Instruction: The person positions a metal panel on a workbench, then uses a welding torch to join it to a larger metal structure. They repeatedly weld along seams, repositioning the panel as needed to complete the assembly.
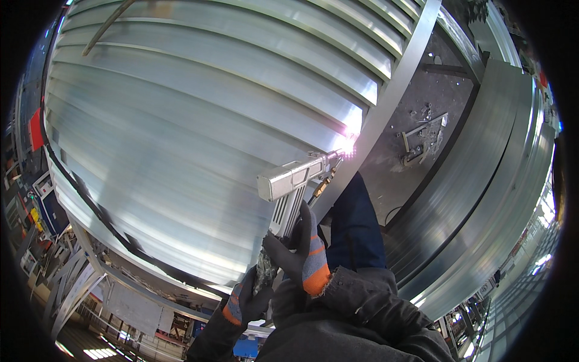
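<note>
My right hand (309,256), in a dark grey and orange work glove, is closed around the ribbed handle of a silver welding gun (289,178). The gun's nozzle points up and right, and a bright pinkish-white glare (345,145) burns at its tip. That glare sits where the slats of a large aluminium louvre panel (181,130) meet its flat edge bar (403,81); the exact seam is washed out. Lower down, my gloved left hand (248,300) is wrapped round the gun's cable (264,274), which has a dark, crinkled covering. A thin brass-coloured feed tube (322,186) runs beside the nozzle.
Long stacked aluminium profiles (464,175) lie on the right. Between them and the panel, scrap pieces (425,139) lie on the grey floor. A black cable (90,202) curves along the panel's left edge. A thin rod (107,27) rests at the upper left.
</note>
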`<action>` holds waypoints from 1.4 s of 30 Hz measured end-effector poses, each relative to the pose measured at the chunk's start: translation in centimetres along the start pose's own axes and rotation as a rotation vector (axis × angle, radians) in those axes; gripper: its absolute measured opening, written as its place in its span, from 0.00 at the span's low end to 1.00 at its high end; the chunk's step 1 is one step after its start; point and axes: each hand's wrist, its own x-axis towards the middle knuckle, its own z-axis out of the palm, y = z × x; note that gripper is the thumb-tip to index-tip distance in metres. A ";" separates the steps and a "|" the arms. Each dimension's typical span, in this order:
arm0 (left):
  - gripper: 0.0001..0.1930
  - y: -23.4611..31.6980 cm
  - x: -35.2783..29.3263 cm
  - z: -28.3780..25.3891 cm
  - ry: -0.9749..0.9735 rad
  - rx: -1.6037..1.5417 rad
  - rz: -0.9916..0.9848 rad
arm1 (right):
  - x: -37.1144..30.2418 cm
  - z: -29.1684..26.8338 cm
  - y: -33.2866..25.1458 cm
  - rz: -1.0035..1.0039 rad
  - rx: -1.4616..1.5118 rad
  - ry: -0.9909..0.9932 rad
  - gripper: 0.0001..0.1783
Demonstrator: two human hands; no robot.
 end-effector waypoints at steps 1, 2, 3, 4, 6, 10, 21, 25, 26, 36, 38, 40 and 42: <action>0.26 -0.1 -0.1 0.0 -0.005 0.001 -0.023 | -0.1 0.0 0.0 0.002 0.004 0.000 0.51; 0.27 -0.2 0.0 0.0 0.005 0.015 0.021 | -0.1 0.1 0.1 0.004 0.007 0.001 0.51; 0.27 -0.4 0.0 0.0 0.015 0.029 0.065 | -0.2 0.1 0.1 0.006 0.010 0.001 0.51; 0.27 -0.5 -0.1 0.1 0.030 0.052 0.103 | -0.3 0.1 0.1 0.006 0.002 0.000 0.51; 0.27 -0.7 -0.2 0.1 0.013 0.013 0.070 | -0.4 0.1 0.2 0.014 0.003 -0.007 0.50; 0.27 -1.2 -0.5 0.1 0.025 0.049 0.077 | -0.6 0.1 0.3 0.002 -0.016 -0.011 0.50; 0.28 -1.9 -1.4 -0.2 -0.019 0.001 -0.054 | -1.5 0.7 1.1 -0.017 0.010 -0.014 0.53; 0.26 -2.7 -1.6 -0.1 0.030 0.073 0.103 | -1.8 1.0 1.3 -0.006 0.020 -0.014 0.53; 0.26 -3.1 -1.7 -0.1 0.022 0.033 0.082 | -1.8 1.0 1.2 -0.004 0.018 -0.015 0.53; 0.27 -5.2 -3.3 0.8 0.073 -0.078 0.016 | -2.2 0.2 1.0 0.019 0.017 -0.129 0.57; 0.27 -5.0 -3.3 0.6 0.088 -0.013 0.008 | -2.1 0.6 1.4 0.093 0.065 -0.119 0.55; 0.29 -4.7 -3.1 0.4 0.031 -0.044 -0.019 | -2.0 0.9 1.8 0.109 0.090 -0.103 0.54; 0.30 -4.4 -2.8 0.2 0.023 -0.081 -0.026 | -1.8 1.2 2.1 0.099 0.096 -0.075 0.52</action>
